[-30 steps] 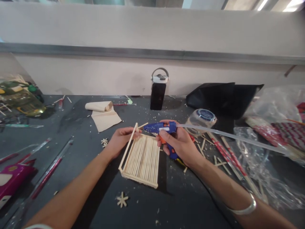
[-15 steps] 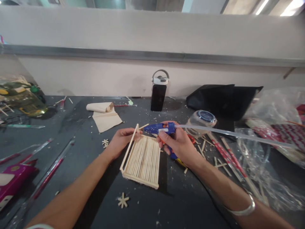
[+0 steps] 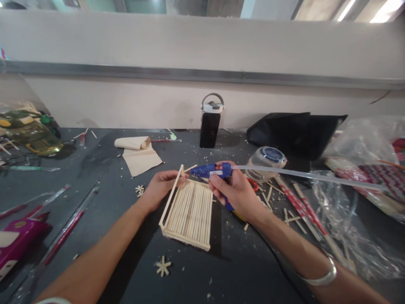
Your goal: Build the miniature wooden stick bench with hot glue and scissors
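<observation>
A small panel of pale wooden sticks [image 3: 191, 211] stands tilted on the dark table, with a raised stick frame along its left side. My left hand [image 3: 163, 188] grips its far left corner, the fingertips partly hidden behind the frame. In my right hand [image 3: 236, 188] is a blue hot glue gun [image 3: 209, 170], fingers wrapped round its handle. Its nozzle points left, close to the corner by my left fingertips; whether it touches, I cannot tell. A long clear glue stick [image 3: 303, 176] sticks out of the gun's back. Near me lies a star of short sticks [image 3: 163, 266].
A phone [image 3: 209, 130] leans on a bottle [image 3: 212, 104] at the back. Left of it lies partly rolled brown paper [image 3: 142, 158]. To the right are a clear jar [image 3: 267, 161], loose sticks, plastic wrapping [image 3: 354, 228] and a black bag [image 3: 291, 133]. A magenta box [image 3: 22, 240] lies left.
Almost nothing differs. The glue gun and my right hand have shifted very slightly, and the rear end of the glue stick has moved a little left and up.
</observation>
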A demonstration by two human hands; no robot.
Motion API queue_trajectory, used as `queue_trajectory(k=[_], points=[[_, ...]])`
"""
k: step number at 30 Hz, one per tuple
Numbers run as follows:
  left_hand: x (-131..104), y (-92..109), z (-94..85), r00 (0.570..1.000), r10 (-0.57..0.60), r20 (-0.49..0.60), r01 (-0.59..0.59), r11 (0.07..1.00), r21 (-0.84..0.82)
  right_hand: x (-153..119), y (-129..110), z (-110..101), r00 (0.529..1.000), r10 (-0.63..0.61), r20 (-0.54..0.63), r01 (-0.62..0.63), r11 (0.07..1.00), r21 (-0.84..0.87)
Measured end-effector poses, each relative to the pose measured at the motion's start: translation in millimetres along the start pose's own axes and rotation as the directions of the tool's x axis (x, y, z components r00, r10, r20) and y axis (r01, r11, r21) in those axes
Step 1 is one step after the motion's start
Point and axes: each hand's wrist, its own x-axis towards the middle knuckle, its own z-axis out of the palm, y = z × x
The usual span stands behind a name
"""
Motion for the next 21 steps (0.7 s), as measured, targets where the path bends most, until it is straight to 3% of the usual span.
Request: queue_trajectory(k=[14, 21], points=[[1, -2, -3.1, 1.0, 0.0, 0.015, 0.0, 1.0, 0.022, 1, -4, -2, 1.0, 0.004, 0.019, -0.004, 0.999, -0.04], [-4, 4, 1.5, 1.0, -0.016, -0.009, 0.016, 0.997, 0.077, -9, -24, -20, 0.999, -0.01, -0.051, 0.015, 0.996, 0.088]])
